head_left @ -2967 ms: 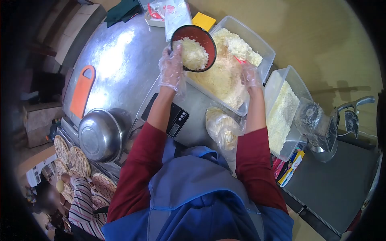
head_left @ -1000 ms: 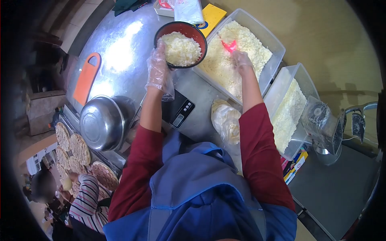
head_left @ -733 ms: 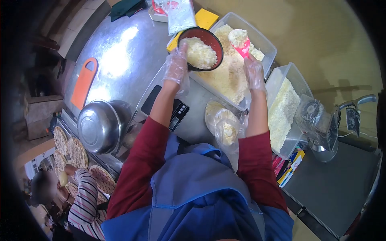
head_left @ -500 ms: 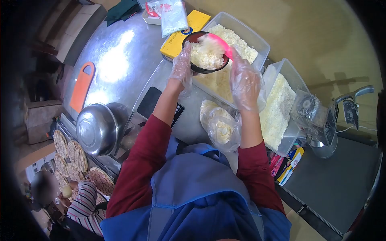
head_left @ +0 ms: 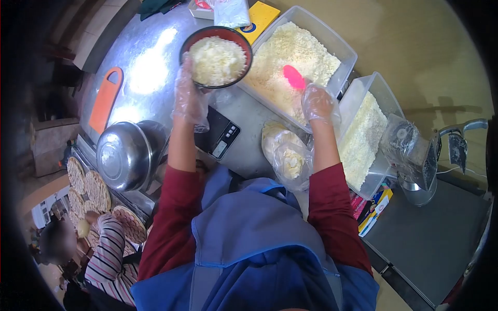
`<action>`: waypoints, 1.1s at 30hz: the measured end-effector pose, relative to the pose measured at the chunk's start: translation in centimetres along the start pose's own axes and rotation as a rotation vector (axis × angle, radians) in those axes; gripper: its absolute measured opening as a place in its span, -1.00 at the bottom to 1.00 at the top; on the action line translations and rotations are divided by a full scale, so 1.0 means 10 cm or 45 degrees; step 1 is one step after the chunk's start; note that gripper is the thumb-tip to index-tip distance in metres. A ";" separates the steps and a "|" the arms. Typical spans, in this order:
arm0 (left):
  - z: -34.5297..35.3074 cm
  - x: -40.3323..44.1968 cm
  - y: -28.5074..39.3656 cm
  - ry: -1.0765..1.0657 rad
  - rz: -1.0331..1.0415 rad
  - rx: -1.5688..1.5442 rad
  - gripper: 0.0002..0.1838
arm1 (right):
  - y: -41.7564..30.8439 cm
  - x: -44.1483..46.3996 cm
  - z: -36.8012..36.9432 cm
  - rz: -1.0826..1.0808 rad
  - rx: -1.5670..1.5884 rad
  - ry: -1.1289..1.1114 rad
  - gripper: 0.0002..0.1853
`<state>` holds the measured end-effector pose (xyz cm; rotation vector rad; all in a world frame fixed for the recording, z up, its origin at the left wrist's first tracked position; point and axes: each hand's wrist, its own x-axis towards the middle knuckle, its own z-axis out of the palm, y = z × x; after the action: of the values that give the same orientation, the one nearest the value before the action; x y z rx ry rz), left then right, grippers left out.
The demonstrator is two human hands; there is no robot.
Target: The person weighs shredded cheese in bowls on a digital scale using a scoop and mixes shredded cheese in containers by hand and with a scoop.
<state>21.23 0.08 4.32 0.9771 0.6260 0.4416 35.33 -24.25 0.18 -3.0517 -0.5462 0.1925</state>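
Observation:
My left hand (head_left: 192,96), in a clear plastic glove, grips the rim of a dark bowl with a red inside (head_left: 246,46). Pale, crumbly grated food (head_left: 218,59) is heaped in it. The bowl is held up above the steel table, near a black digital scale (head_left: 226,139). My gloved right hand (head_left: 319,103) is closed round the handle of a pink scoop (head_left: 294,77), whose oval head is over the same pale crumbs in a clear plastic tub (head_left: 348,65).
A second tub of crumbs (head_left: 363,140) stands at right, beside a metal grinder (head_left: 412,150). Plastic bags with pale contents (head_left: 288,155) lie before me. A steel bowl (head_left: 124,155) and orange board (head_left: 106,98) are at left. A person in a striped sleeve (head_left: 111,238) works at lower left.
My left hand has carried the filled bowl left, from over the tub to over the table by the scale. My right hand has lowered the pink scoop from the bowl toward the tub.

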 end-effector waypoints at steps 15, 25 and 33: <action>-0.16 0.03 -0.08 0.256 0.041 0.148 -0.49 | 0.09 0.03 0.48 0.228 1.605 -0.787 -0.63; 0.43 -0.09 -0.17 -0.081 -0.306 0.266 -0.30 | -0.07 -0.44 -0.88 -0.151 1.040 0.016 -0.58; 0.59 -0.28 -0.26 -0.361 -0.272 0.060 -0.25 | -0.45 -0.79 -1.08 -0.373 0.408 0.531 -0.53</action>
<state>23.29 -6.60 5.31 0.9839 0.4789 0.0961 27.87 -22.94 12.07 -2.5559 -0.8200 -0.3253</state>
